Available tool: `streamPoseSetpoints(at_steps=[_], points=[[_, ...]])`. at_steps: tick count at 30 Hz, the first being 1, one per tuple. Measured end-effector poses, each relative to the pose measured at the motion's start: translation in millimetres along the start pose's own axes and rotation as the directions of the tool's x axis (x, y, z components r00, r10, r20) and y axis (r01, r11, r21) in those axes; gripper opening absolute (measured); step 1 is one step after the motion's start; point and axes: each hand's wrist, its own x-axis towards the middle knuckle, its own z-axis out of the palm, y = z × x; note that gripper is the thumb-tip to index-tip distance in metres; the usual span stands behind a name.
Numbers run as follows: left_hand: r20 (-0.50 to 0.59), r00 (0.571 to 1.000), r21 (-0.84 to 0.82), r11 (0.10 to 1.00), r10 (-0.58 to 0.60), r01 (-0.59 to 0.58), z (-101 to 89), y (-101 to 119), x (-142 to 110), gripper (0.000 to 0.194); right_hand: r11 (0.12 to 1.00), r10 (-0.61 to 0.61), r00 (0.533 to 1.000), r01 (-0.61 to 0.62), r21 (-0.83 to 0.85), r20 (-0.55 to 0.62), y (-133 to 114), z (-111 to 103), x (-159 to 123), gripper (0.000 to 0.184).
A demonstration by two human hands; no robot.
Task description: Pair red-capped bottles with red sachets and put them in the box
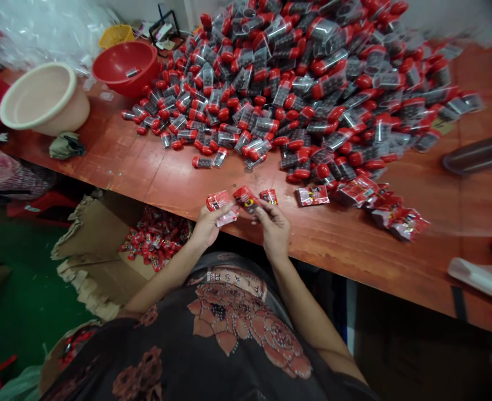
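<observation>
My left hand grips some small red printed packets at the table's near edge, thumb on top. In my right hand, thumb and fingers pinch the side of another red packet, which has a dark and yellow print. The two lots of packets sit close side by side, held above the tabletop. Just beyond my right fingers lies a red packet. A flat stack of red-and-white packets rests farther right, and a row of bundled red packets lies past it.
A large heap of clear tubes with red caps covers the back of the wooden table. A red bowl and a cream basin stand at left. Below the edge, a cardboard box holds many red packets.
</observation>
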Motion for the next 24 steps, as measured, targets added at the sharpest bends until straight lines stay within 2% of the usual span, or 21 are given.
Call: streamPoseSetpoints(at_steps=[3,5,7,9,12,16,18,22,23,24], points=[[-0.023,0.998,-0.043,0.998,-0.057,0.056,-5.4,6.0,4.3,0.026,0.97,-0.091,0.986,0.056,-0.237,-0.137,8.2,-22.7,18.0,0.034],[-0.018,0.998,-0.061,0.996,-0.067,0.066,-7.3,7.2,5.7,0.025,0.905,-0.162,0.977,0.092,-0.416,-0.137,9.1,-32.3,24.9,0.034],[-0.008,0.998,-0.074,0.995,-0.068,0.067,-6.8,5.0,6.6,0.02,0.839,-0.23,0.968,0.147,-0.524,-0.097,4.7,-31.1,24.0,0.037],[-0.012,0.998,-0.079,0.995,-0.065,0.064,-4.6,1.0,7.6,0.017,0.814,-0.274,0.962,0.229,-0.533,-0.005,-2.7,-19.1,17.3,0.04],[-0.025,0.998,-0.081,0.995,-0.051,0.049,-1.0,-2.8,10.3,0.022,0.862,-0.211,0.947,0.297,-0.411,0.242,-10.8,8.1,9.4,0.038],[-0.03,0.999,-0.078,0.997,-0.013,0.011,-2.0,2.0,16.8,0.024,0.887,-0.166,0.918,0.299,-0.351,0.361,-12.9,30.8,19.9,0.038],[-0.042,0.999,-0.067,0.997,0.032,-0.035,-4.7,6.9,21.3,0.024,0.858,-0.191,0.884,0.362,-0.364,0.427,-16.4,33.9,31.5,0.038],[-0.106,0.992,-0.078,0.994,0.072,-0.08,-9.1,15.6,31.4,0.034,0.749,-0.171,0.747,0.522,-0.408,0.642,-31.6,34.3,68.0,0.038],[-0.124,0.99,-0.092,0.993,0.066,-0.078,-9.6,17.4,33.8,0.035,0.7,-0.156,0.727,0.559,-0.444,0.669,-35.4,33.5,81.8,0.037],[-0.139,0.989,-0.109,0.991,0.058,-0.073,-9.9,18.9,36.0,0.034,0.636,-0.164,0.738,0.587,-0.502,0.655,-38.3,32.1,97.7,0.035]])
